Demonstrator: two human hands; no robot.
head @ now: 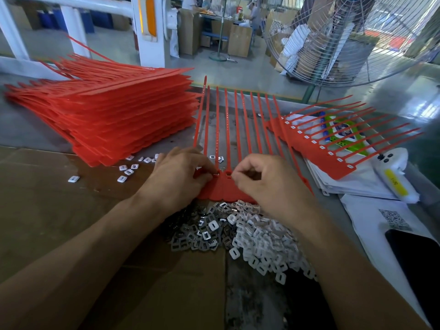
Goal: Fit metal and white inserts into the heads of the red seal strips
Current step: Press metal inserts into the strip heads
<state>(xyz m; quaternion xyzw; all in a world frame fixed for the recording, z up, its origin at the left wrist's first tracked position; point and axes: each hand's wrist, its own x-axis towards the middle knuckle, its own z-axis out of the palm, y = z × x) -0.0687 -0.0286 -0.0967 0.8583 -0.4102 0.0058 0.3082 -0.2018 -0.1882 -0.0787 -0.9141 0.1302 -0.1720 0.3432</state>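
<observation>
With one filled strip sheet (316,148) set aside right and a tall stack (114,120) apparently unfilled, the left hand (176,177) pinches an insert at the current sheet (223,186); right hand (266,182) curled, contents indiscernible.

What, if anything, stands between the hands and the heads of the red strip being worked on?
Nothing visible. The left hand and right hand already rest on the red strip, fingertips at two neighbouring heads. The metal inserts and white inserts lie heaped just below.
</observation>
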